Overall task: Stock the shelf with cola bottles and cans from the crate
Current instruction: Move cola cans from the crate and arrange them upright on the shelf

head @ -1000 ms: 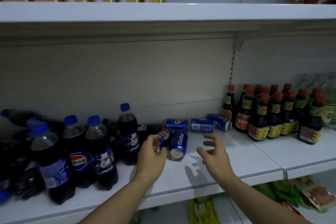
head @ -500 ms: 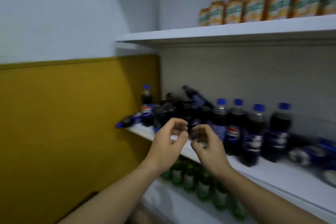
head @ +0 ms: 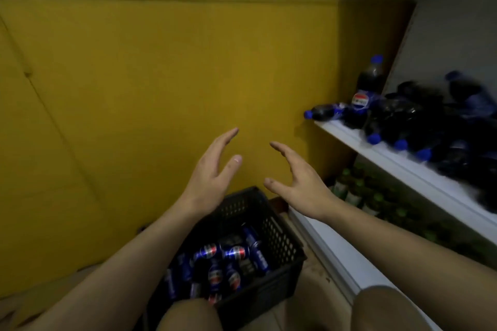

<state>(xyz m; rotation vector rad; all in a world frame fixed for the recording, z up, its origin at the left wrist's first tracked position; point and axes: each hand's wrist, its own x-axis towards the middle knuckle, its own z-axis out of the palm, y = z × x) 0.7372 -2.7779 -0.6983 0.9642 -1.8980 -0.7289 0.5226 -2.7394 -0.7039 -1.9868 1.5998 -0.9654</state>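
Cola bottles (head: 419, 115) crowd the white shelf (head: 403, 169) at right, most lying in a dark jumble, one upright at the wall end and another on its side with its blue cap past the shelf's end. The view has swung left and down since half a second ago: the shelf that filled the frame is now at its edge, and a black crate (head: 279, 234) of blue cola cans (head: 231, 258) on the floor has come into sight before the yellow wall (head: 161, 75). Above the crate, the left hand (head: 212, 177) and right hand (head: 298, 180), then loosely curled, are spread, fingers released, holding nothing.
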